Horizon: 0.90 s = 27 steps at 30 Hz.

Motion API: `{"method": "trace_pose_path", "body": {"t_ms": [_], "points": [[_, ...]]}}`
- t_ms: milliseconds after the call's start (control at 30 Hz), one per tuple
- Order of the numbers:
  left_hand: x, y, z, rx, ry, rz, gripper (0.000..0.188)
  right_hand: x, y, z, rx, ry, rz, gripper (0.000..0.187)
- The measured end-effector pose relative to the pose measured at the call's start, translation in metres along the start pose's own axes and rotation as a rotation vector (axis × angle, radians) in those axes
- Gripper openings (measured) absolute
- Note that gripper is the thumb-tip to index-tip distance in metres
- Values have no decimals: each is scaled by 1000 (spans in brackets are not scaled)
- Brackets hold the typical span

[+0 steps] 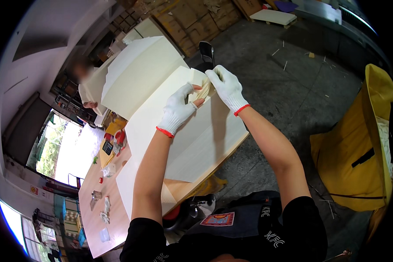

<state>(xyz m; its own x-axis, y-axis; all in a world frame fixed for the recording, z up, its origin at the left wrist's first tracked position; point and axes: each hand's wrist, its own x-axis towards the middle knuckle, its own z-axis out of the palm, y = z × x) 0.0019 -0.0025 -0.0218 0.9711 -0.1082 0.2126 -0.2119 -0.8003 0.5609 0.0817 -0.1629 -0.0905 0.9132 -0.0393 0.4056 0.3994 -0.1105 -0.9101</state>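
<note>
A stack of large pale sheets (pixel 183 144) lies on the wooden table in front of me. At its far right corner, several cream sheet edges (pixel 201 91) are bent and fanned between my hands. My left hand (pixel 179 107), in a white knit glove with a red cuff, has bare thumb and finger tips against these edges, gripping them. My right hand (pixel 226 87), gloved the same way, is closed at the outer side of the bent corner. What its fingertips pinch is partly hidden by the glove.
Beyond the stack stands another tall pile of pale sheets (pixel 144 78), with a person (pixel 89 87) behind it. A black chair (pixel 206 53) is past the corner. Small items and a calculator (pixel 107 147) lie on the table (pixel 89 218) at left. A large yellow bag (pixel 349 148) stands right.
</note>
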Motion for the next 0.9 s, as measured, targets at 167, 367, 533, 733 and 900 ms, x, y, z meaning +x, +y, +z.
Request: {"method": "trace_pose_path", "body": {"t_ms": [167, 367, 533, 733, 900], "points": [[1, -2, -1, -40, -15, -51, 38, 1, 0, 0, 6, 3, -21, 48], [1, -1, -2, -15, -23, -36, 36, -1, -5, -2, 25, -8, 6, 47], [-6, 8, -4, -84, 3, -26, 35, 6, -3, -30, -90, -110, 36, 54], [-6, 4, -6, -14, 24, 41, 35, 13, -7, -49, -850, -285, -559, 33], [-2, -1, -3, -15, 7, 44, 31, 23, -17, -33, -615, -322, -547, 34]]}}
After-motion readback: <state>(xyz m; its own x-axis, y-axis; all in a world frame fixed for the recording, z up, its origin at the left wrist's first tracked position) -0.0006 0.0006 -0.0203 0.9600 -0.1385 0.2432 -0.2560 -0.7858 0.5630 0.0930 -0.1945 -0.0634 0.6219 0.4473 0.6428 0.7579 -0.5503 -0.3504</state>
